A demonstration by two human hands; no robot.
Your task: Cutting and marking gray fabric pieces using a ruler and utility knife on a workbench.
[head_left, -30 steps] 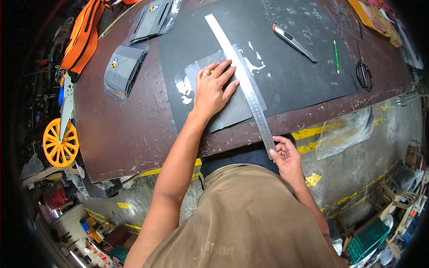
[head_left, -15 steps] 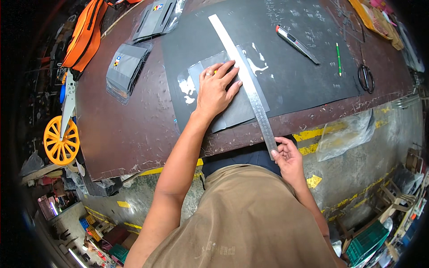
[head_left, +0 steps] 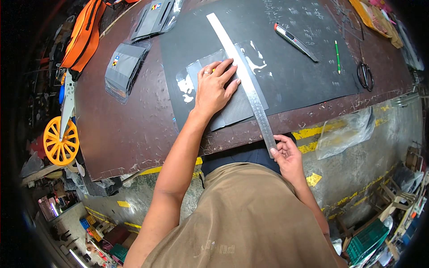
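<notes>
Steel ruler lined up over a grey sheet on the cutting mat

The left hand (head_left: 214, 87) lies flat, fingers spread, on the grey sheet (head_left: 232, 105); the right hand (head_left: 286, 154) pinches the metal ruler (head_left: 243, 76) at its 5 o'clock end. If the left hand's pressure eases, sheet or ruler will likely skew. The utility knife (head_left: 295, 42) lies at 1 o'clock.

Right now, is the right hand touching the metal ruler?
Touching. The head view shows the right hand pinching the near end of the long metal ruler where it overhangs the table edge, with no gap between fingers and ruler.
</notes>
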